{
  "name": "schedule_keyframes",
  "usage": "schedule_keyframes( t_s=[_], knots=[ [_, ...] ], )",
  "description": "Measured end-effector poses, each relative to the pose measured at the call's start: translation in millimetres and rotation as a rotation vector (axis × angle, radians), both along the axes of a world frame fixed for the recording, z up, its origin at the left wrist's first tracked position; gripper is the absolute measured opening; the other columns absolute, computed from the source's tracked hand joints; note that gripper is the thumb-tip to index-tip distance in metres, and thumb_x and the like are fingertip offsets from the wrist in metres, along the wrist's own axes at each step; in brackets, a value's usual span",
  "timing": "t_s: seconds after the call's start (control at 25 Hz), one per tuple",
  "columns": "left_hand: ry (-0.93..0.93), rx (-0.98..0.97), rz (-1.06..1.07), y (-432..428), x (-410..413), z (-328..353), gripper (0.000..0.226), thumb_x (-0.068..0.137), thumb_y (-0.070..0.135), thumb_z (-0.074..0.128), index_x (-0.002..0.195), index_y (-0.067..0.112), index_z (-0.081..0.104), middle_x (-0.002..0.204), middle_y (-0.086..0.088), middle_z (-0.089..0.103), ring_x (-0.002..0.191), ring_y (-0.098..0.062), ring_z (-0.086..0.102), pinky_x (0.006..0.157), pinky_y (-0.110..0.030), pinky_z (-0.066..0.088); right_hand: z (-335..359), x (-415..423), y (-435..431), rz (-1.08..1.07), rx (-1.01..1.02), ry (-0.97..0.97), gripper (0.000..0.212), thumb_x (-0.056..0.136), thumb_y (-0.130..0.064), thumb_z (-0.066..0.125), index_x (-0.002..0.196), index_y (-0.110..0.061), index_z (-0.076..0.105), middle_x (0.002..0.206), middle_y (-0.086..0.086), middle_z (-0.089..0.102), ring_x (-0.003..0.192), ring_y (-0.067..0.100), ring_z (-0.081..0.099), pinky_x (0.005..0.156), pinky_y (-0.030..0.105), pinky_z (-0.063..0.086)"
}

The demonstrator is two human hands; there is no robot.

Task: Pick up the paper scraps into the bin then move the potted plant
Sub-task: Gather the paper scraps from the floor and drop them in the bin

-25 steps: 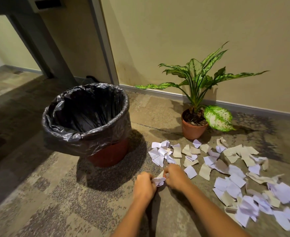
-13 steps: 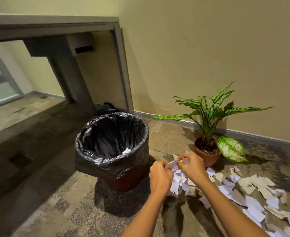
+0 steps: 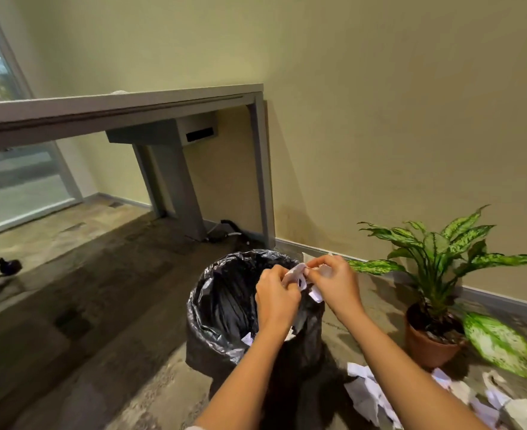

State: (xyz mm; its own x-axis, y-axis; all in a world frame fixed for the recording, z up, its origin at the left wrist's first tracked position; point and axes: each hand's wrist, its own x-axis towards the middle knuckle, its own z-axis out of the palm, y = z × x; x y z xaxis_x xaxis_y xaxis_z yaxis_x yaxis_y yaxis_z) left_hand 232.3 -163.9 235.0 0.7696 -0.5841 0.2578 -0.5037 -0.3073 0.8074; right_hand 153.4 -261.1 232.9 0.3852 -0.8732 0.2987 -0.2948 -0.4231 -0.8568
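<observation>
A round bin (image 3: 221,305) lined with a black bag stands on the floor at centre. My left hand (image 3: 276,296) and my right hand (image 3: 336,282) hover together over its right rim, both pinching a bunch of white paper scraps (image 3: 301,276). A few scraps lie inside the bin near the front rim (image 3: 247,338). More paper scraps (image 3: 367,392) are strewn on the floor at lower right. The potted plant (image 3: 435,305), with green-and-white leaves in a terracotta pot, stands to the right by the wall.
A grey desk (image 3: 131,110) runs along the wall at left, its leg and cables just behind the bin. A chair's castor (image 3: 9,265) shows at the far left. Patterned carpet (image 3: 100,305) stretches left of the bin.
Both hands gathered scraps on the floor, lifted them leftward and now hold them above the bin. My view has tilted upward, showing more desk and wall.
</observation>
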Motion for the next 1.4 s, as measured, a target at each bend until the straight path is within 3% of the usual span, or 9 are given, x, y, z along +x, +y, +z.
schedule_keyframes(
  t_s=[0.24,0.4,0.52,0.64,0.8,1.12,1.4],
  knots=[
    [-0.032,0.226,0.055,26.2,68.1,-15.6,0.009,0.083,0.02,0.054,0.086,0.013,0.059,0.094,0.0,0.052,0.086,-0.025,0.057,0.072,-0.037,0.045,-14.0,61.8,21.4,0.139,-0.015,0.132,0.013,0.075,-0.026,0.075,0.087,-0.024,0.07,0.091,0.001,0.055,0.088,0.017,0.056,0.068,0.024,0.035],
    [-0.031,0.312,0.057,33.4,83.8,-28.5,0.021,0.086,0.024,0.058,0.106,0.023,0.063,0.113,0.001,0.056,0.095,-0.023,0.061,0.074,-0.035,0.048,-17.9,77.3,30.3,0.203,-0.034,0.142,0.024,0.07,-0.033,0.081,0.091,-0.026,0.07,0.089,-0.003,0.051,0.08,0.009,0.055,0.063,0.01,0.034],
    [-0.038,0.346,0.055,33.2,83.9,-34.1,0.03,0.086,0.017,0.057,0.114,0.025,0.059,0.121,0.0,0.055,0.1,-0.024,0.061,0.075,-0.035,0.048,-22.3,78.7,32.1,0.242,-0.04,0.177,0.032,0.067,-0.045,0.08,0.095,-0.031,0.071,0.1,-0.005,0.054,0.091,0.01,0.056,0.075,0.02,0.043],
    [-0.054,0.329,0.053,32.7,80.0,-34.6,0.028,0.088,0.018,0.054,0.115,0.025,0.057,0.122,0.0,0.055,0.104,-0.023,0.059,0.077,-0.035,0.047,-23.0,73.9,31.3,0.256,-0.036,0.138,0.029,0.07,-0.049,0.076,0.094,-0.034,0.073,0.105,-0.009,0.059,0.098,0.007,0.057,0.087,0.028,0.049],
    [-0.111,0.295,0.019,27.0,69.2,-25.7,0.027,0.089,0.022,0.054,0.116,0.025,0.058,0.123,0.001,0.055,0.106,-0.021,0.059,0.086,-0.041,0.05,-17.7,62.9,26.5,0.226,-0.073,0.106,0.022,0.076,-0.042,0.073,0.094,-0.031,0.074,0.104,-0.006,0.062,0.1,0.008,0.058,0.091,0.03,0.048],
    [-0.235,0.117,-0.088,-5.7,-3.3,-0.8,0.024,0.087,0.023,0.055,0.11,0.023,0.061,0.114,0.002,0.06,0.112,-0.02,0.055,0.092,-0.039,0.047,-10.3,-16.8,14.3,0.042,-0.188,0.091,0.018,0.078,-0.033,0.07,0.095,-0.026,0.07,0.097,-0.003,0.058,0.108,0.017,0.047,0.081,0.025,0.034],
    [-0.287,0.017,-0.334,-33.4,-109.3,-20.7,0.024,0.087,0.016,0.055,0.109,0.022,0.062,0.112,0.004,0.06,0.108,-0.016,0.056,0.091,-0.034,0.047,-39.3,-145.3,-13.2,-0.13,-0.176,0.202,0.021,0.081,-0.037,0.067,0.098,-0.026,0.068,0.105,0.0,0.058,0.11,0.019,0.048,0.085,0.035,0.045]
  ],
)
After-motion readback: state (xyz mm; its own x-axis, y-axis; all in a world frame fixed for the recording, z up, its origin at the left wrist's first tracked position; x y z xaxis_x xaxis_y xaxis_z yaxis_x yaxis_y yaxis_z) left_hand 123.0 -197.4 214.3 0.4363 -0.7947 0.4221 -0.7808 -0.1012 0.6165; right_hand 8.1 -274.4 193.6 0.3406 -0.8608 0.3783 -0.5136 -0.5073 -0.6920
